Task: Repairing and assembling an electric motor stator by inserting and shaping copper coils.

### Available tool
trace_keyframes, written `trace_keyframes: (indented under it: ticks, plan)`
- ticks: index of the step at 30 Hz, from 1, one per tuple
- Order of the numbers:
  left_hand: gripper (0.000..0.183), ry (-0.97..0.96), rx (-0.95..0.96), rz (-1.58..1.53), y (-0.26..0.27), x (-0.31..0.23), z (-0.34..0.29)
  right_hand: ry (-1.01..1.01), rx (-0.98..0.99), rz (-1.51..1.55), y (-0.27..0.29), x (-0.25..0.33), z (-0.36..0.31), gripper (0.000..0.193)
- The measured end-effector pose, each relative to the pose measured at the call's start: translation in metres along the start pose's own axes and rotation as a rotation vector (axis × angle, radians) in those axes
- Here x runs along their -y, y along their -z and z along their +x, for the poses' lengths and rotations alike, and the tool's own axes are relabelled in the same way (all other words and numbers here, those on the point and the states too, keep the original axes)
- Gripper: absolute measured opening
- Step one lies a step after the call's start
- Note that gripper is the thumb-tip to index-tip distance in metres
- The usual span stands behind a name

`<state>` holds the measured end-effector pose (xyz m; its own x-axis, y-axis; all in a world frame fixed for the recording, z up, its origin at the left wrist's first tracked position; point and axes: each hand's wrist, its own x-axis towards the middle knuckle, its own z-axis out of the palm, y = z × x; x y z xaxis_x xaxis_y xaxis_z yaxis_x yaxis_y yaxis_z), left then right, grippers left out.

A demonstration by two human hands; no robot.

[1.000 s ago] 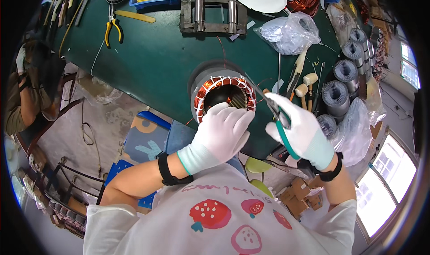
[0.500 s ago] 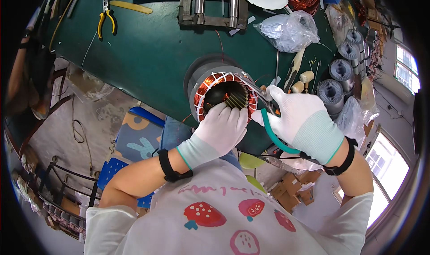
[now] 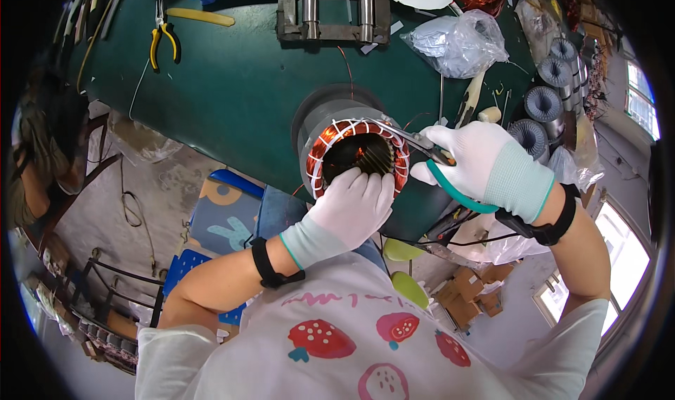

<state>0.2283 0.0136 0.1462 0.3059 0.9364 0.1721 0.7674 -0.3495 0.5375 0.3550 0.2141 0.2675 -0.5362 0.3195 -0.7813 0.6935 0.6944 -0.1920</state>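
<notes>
A motor stator (image 3: pixel 328 143) stands on the green table, its copper windings laced with white cord around the rim. My left hand (image 3: pixel 355 200), in a white glove, grips the near rim, with the fingertips bent over into the bore. My right hand (image 3: pixel 485 157), also gloved, is closed on long-nose pliers (image 3: pixel 448 178) with a curved green handle. The thin metal jaws lie along the upper right of the winding. Whether the tips pinch the cord is too small to tell.
Yellow-handled pliers (image 3: pixel 163 45) lie at the far left, near a flat yellow stick (image 3: pixel 200 15). A metal fixture with two rods (image 3: pixel 338 27) sits at the back. Right of it are a plastic bag (image 3: pixel 460 45) and several metal stator cores (image 3: pixel 543 105).
My right hand has moved right and slightly up with the pliers, away from the stator's rim. My left hand stays on the near rim. The whole view has shifted slightly.
</notes>
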Motion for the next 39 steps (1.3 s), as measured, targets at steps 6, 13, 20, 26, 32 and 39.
trace_keyframes:
  ticks: [6, 13, 20, 26, 32, 39]
  plan:
    - [0.047, -0.077, 0.054, -0.002, 0.012, 0.011, 0.002, 0.163, -0.298, 0.295, -0.042, -0.047, 0.008, 0.054]
    - [0.043, -0.171, 0.179, -0.059, 0.017, 0.026, 0.008, 0.384, -0.243, 0.399, -0.073, -0.076, 0.050, 0.049]
    - [0.041, -0.226, 0.114, -0.068, 0.015, 0.032, 0.009, 0.508, -0.229, 0.279, -0.066, -0.081, 0.075, 0.041]
    - [0.042, -0.232, 0.047, -0.039, 0.009, 0.029, 0.009, 0.624, -0.339, 0.244, -0.090, -0.088, 0.092, 0.029]
    - [0.043, -0.198, 0.037, -0.072, 0.008, 0.024, 0.009, 0.328, -0.357, 0.374, -0.095, -0.080, 0.069, 0.028]
    - [0.042, 0.139, -0.033, -0.027, -0.001, -0.020, 0.008, 0.039, -0.649, 0.909, -0.165, -0.086, 0.013, 0.028]
